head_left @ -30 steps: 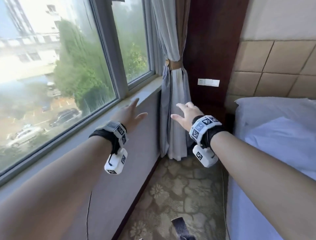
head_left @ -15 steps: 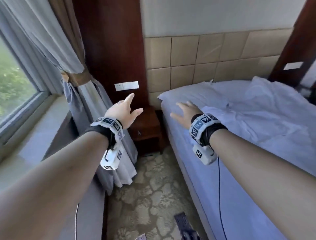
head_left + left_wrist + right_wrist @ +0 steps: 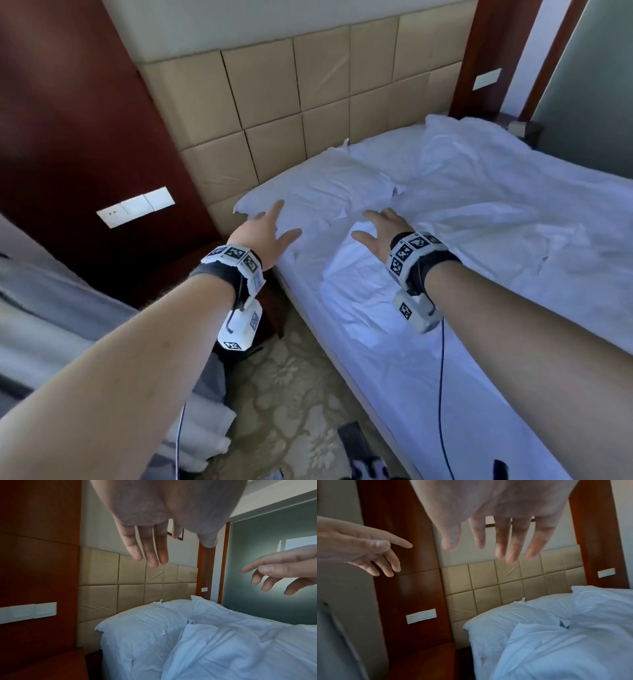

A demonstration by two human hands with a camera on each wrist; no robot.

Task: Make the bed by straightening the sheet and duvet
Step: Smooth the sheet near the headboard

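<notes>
A bed fills the right of the head view, with a rumpled white duvet bunched across it. A white sheet covers the mattress side. A creased white pillow lies against the headboard. My left hand hovers with spread fingers above the pillow's near corner, touching nothing. My right hand hangs open above the duvet's folded edge, also empty.
A tan padded headboard backs the bed. Dark wood panelling with a white switch plate stands left, a wooden nightstand below it. Grey curtain hangs at far left. Patterned carpet lies between curtain and bed.
The view has swung right from the window to the bed. Both hands, still open, now hover over the pillow and duvet instead of the window sill and nightstand.
</notes>
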